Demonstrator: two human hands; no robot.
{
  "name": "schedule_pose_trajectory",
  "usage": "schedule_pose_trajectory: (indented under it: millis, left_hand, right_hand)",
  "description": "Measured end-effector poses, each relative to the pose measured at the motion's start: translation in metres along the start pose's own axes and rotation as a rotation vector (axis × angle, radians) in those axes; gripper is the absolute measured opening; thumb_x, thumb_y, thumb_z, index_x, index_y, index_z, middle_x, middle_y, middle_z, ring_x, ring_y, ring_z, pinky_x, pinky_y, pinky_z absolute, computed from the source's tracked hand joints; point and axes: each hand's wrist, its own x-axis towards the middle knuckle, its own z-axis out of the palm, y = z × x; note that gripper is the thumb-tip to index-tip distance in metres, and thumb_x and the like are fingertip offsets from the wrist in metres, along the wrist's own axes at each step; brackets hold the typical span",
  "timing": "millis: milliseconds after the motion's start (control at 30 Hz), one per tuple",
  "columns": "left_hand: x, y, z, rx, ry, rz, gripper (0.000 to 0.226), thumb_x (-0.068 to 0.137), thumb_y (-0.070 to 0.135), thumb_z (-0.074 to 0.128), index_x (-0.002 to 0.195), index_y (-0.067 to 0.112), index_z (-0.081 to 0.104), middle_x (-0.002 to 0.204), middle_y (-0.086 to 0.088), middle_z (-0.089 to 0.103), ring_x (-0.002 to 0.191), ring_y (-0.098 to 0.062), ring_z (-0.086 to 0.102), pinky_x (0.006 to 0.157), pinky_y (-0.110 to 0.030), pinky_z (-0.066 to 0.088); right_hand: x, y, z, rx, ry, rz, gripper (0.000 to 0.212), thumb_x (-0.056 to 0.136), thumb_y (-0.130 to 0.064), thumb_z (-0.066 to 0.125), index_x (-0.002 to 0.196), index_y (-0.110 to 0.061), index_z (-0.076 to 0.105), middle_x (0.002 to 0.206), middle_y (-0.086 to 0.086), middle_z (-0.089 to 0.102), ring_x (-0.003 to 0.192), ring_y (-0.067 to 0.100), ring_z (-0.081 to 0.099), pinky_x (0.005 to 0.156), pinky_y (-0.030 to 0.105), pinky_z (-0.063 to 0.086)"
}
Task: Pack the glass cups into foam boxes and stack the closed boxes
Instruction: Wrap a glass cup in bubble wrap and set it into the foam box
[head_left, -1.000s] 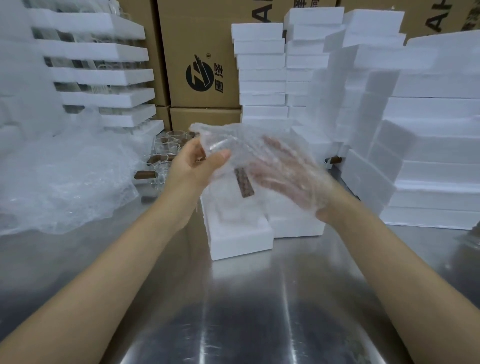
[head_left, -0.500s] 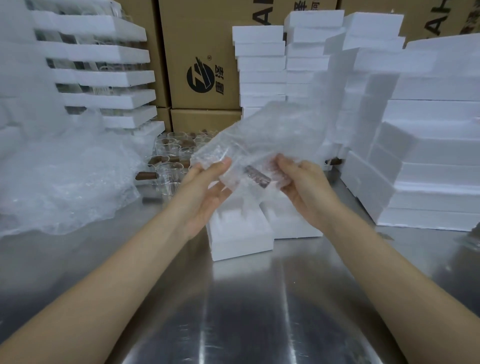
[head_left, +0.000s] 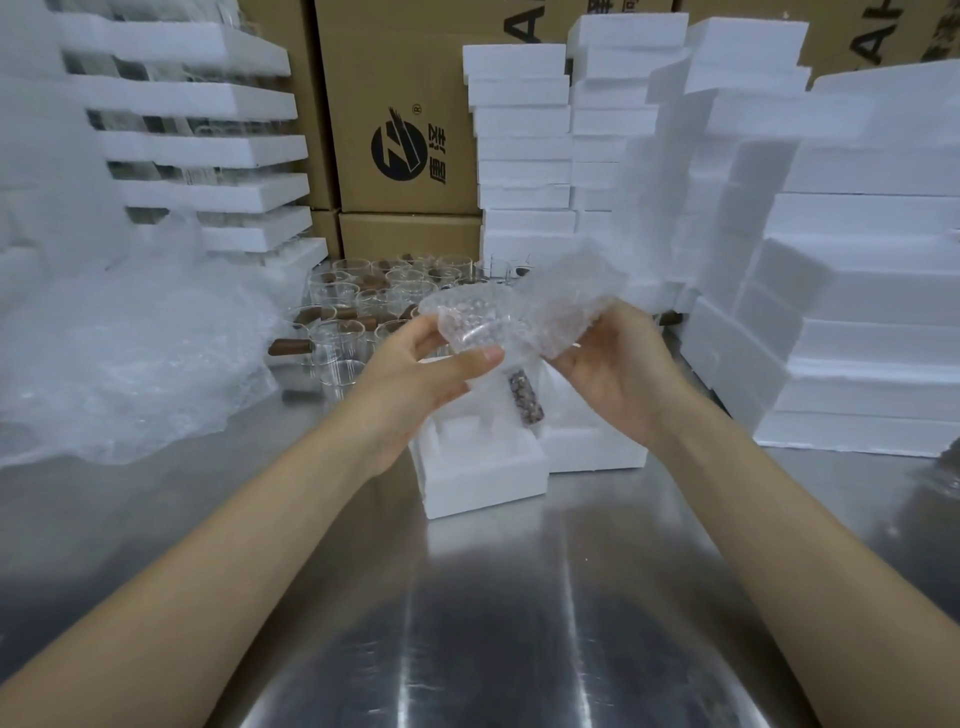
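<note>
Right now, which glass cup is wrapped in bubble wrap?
The cup held between the left hand and right hand above the open foam box; the other cups stand bare on the table behind.

I see a metal table (head_left: 519, 649) near me, smooth and glossy with streaky reflections. The open foam box (head_left: 483, 478) on it is white, matt and grainy, like the foam stacks (head_left: 857, 312) at right. The bubble wrap (head_left: 550, 301) is clear, pimpled plastic around a smooth glass cup (head_left: 467, 335), whose handle (head_left: 525, 397) looks like brown wood. The far cartons (head_left: 405, 78) are matt brown cardboard.
</note>
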Motion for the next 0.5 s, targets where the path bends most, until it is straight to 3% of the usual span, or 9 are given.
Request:
schedule_pose_trajectory:
  millis: [67,100,133,233,300,367,433,500]
  left_hand:
    - [0.001,-0.001,-0.001,0.036,0.014,0.007,0.079,0.062,0.037,0.082,0.133,0.021,0.052,0.134,0.009,0.056,0.119,-0.012,0.058,0.096,-0.033,0.052]
    - [0.000,-0.001,-0.001,0.049,0.015,0.015,0.079,0.061,0.038,0.083,0.132,0.021,0.052,0.133,0.011,0.055,0.121,-0.013,0.057,0.096,-0.034,0.052]
    - [0.000,-0.001,-0.001,0.064,0.011,0.026,0.080,0.060,0.039,0.084,0.131,0.020,0.052,0.133,0.011,0.055,0.121,-0.013,0.057,0.097,-0.036,0.052]
    - [-0.001,0.000,-0.001,0.104,-0.002,0.059,0.087,0.060,0.039,0.088,0.136,0.021,0.050,0.137,0.008,0.055,0.118,-0.014,0.059,0.101,-0.040,0.048]
    - [-0.001,0.002,0.000,0.106,-0.009,0.064,0.088,0.059,0.039,0.086,0.136,0.021,0.050,0.135,0.009,0.056,0.118,-0.012,0.059,0.100,-0.038,0.049]
    - [-0.003,0.003,0.001,0.061,-0.040,0.063,0.078,0.059,0.038,0.083,0.130,0.023,0.056,0.127,0.011,0.063,0.114,-0.011,0.062,0.090,-0.030,0.054]
    - [-0.005,0.005,0.002,0.004,-0.110,0.053,0.063,0.062,0.035,0.081,0.121,0.024,0.061,0.118,0.011,0.068,0.109,-0.012,0.066,0.080,-0.023,0.056]
    - [-0.006,0.007,0.002,-0.045,-0.192,0.032,0.054,0.068,0.032,0.077,0.119,0.021,0.062,0.115,0.008,0.070,0.106,-0.014,0.067,0.080,-0.022,0.056]
  right_hand:
    - [-0.001,-0.003,0.000,0.015,-0.083,0.074,0.047,0.094,-0.041,0.052,0.118,-0.002,0.062,0.113,0.009,0.070,0.106,0.023,0.065,0.085,0.029,0.054]
    - [-0.001,-0.003,-0.003,-0.022,-0.118,0.084,0.059,0.092,-0.051,0.051,0.126,-0.004,0.058,0.122,0.010,0.066,0.114,0.023,0.063,0.090,0.029,0.052]
    - [0.000,-0.002,-0.004,-0.083,-0.158,0.068,0.057,0.092,-0.052,0.051,0.126,-0.007,0.059,0.126,0.010,0.065,0.116,0.022,0.062,0.093,0.028,0.051]
    - [0.002,0.005,-0.007,-0.222,-0.171,-0.025,0.016,0.093,-0.016,0.060,0.101,-0.014,0.073,0.106,0.005,0.072,0.098,0.016,0.068,0.084,0.022,0.053]
    - [0.001,0.008,-0.006,-0.224,-0.100,-0.066,0.022,0.093,0.000,0.054,0.099,-0.012,0.071,0.098,0.003,0.073,0.092,0.014,0.068,0.081,0.022,0.053]
    - [0.002,0.011,-0.006,-0.286,-0.046,-0.124,0.027,0.091,0.008,0.052,0.100,-0.011,0.069,0.095,0.001,0.074,0.092,0.014,0.068,0.083,0.024,0.053]
    - [0.002,0.012,-0.006,-0.386,0.014,-0.169,0.033,0.084,0.014,0.056,0.094,-0.013,0.071,0.103,0.007,0.072,0.102,0.022,0.067,0.094,0.035,0.052]
    - [0.002,0.011,-0.007,-0.390,0.036,-0.156,0.040,0.077,0.023,0.054,0.093,-0.010,0.070,0.105,0.012,0.070,0.106,0.029,0.065,0.098,0.041,0.049]
